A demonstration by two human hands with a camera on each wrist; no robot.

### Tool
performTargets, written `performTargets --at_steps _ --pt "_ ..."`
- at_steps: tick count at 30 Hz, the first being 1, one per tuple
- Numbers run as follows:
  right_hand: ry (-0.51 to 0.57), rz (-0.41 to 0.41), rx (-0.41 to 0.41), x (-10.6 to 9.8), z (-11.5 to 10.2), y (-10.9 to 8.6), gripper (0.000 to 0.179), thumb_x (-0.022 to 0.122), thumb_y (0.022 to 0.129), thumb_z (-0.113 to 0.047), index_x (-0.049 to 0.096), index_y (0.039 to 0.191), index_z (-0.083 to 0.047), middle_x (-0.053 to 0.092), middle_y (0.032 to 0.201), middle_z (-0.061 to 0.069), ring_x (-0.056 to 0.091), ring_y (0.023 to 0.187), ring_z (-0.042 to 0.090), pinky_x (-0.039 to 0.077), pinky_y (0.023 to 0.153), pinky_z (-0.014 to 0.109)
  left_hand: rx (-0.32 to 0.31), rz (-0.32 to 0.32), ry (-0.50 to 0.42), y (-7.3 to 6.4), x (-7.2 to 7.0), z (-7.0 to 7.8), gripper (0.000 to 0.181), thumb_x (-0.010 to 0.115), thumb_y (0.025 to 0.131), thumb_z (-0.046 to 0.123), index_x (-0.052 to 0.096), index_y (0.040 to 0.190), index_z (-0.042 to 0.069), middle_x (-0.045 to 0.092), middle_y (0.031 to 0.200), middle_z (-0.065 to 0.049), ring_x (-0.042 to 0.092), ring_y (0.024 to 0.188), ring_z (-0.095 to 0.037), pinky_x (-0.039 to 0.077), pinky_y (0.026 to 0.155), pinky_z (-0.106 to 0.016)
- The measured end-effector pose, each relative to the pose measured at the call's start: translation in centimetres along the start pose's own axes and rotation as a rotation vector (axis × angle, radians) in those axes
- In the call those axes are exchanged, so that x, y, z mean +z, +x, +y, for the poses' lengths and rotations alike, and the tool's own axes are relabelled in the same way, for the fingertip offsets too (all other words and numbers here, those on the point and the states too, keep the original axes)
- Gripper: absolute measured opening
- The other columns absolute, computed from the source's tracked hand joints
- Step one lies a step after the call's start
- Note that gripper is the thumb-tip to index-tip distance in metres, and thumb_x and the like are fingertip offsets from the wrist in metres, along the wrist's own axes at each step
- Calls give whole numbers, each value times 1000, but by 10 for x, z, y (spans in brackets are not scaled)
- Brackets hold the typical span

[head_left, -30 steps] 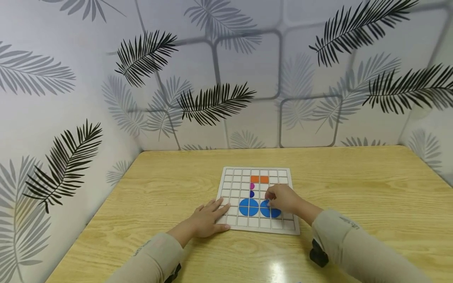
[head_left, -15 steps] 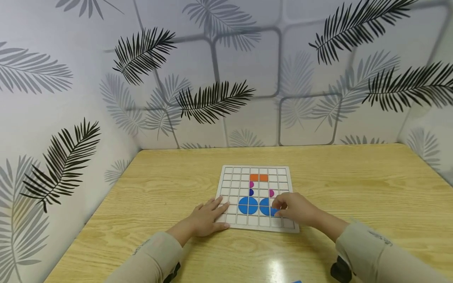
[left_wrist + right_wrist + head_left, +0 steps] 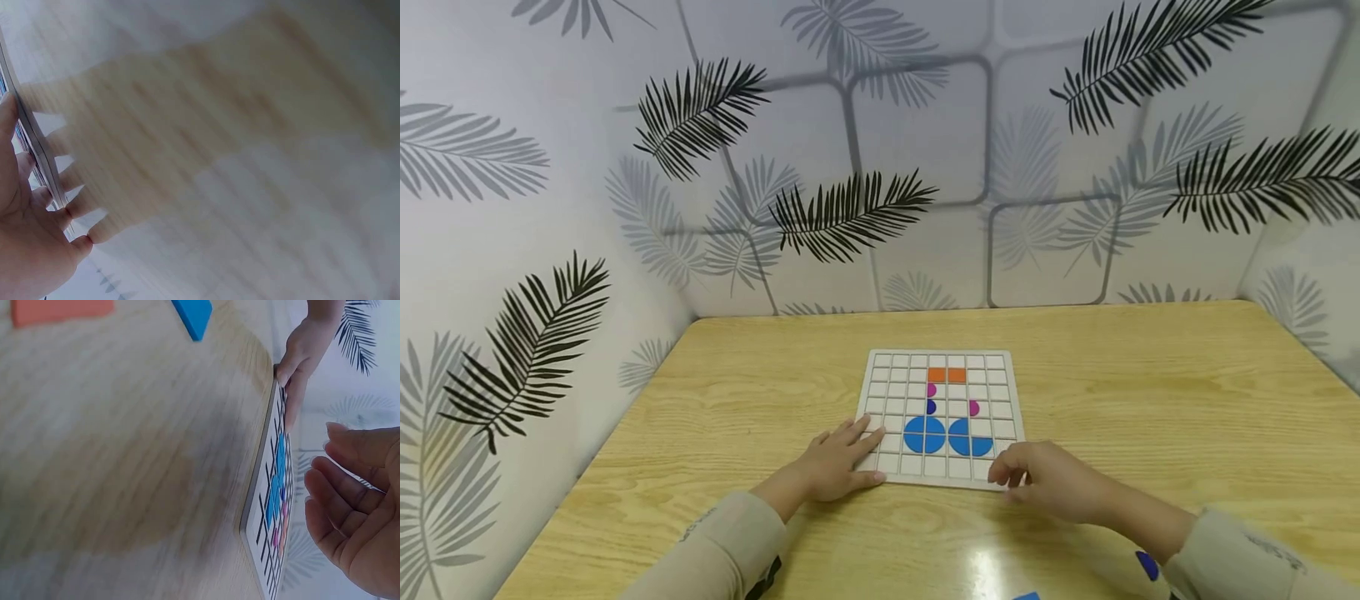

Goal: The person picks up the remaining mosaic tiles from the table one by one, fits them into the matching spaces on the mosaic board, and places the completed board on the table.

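Note:
A white grid board (image 3: 887, 372) lies on the table. My left hand (image 3: 835, 467) rests with spread fingers on its left edge. On the grid sit two orange squares (image 3: 937, 375), two magenta half-discs (image 3: 974, 408) and a dark blue half-disc (image 3: 931, 407). Lower down, blue quarter pieces form a full circle (image 3: 914, 435) and, beside it, three quarters of a circle (image 3: 958, 437). My right hand (image 3: 1060, 483) hovers by the board's lower right corner. Its fingers are loosely bent, and the right wrist view shows nothing between them.
At the near table edge, a blue piece (image 3: 1027, 596) is partly cut off by the frame. A dark blue half-disc (image 3: 1147, 566) lies near the right sleeve. The right wrist view also shows an orange piece (image 3: 62, 311) on the table. A patterned wall (image 3: 820, 283) stands behind.
My right hand has moved from the right blue circle down and right, off the pieces. A magenta half-disc and the right circle's vacant upper-right cell have come into sight. The left hand stays put.

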State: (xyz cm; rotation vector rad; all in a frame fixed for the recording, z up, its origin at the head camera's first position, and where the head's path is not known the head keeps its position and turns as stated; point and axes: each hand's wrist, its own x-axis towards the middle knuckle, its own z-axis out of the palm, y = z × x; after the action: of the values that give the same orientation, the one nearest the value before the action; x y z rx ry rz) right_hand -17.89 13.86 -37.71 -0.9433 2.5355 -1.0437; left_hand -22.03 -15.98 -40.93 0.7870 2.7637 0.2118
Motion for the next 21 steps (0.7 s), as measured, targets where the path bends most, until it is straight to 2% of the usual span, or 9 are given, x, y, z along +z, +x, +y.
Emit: performTargets --at_steps 3,13,21 --pt "-9 -12 -34 3 -3 -9 11 62 78 -5 62 89 -8 57 83 -5 52 75 9 44 64 26 1 -1 -4 0 0 1 63 38 87 49 23 138 17 14 142 -10 11 128 -31 14 97 -51" --pt "19 -20 -70 17 -5 -38 13 64 75 -8 62 87 -10 55 83 -11 49 74 4 43 63 26 -1 -2 -9 1 1 2 63 39 87 50 24 138 17 14 142 -11 12 127 -32 14 97 -51" --pt "-65 -56 -155 29 4 -48 19 69 70 -10 62 87 -7 55 83 -11 48 72 2 43 61 23 -5 -2 -18 0 -1 2 63 39 86 50 24 138 16 14 142 -11 12 127 -32 14 97 -51"
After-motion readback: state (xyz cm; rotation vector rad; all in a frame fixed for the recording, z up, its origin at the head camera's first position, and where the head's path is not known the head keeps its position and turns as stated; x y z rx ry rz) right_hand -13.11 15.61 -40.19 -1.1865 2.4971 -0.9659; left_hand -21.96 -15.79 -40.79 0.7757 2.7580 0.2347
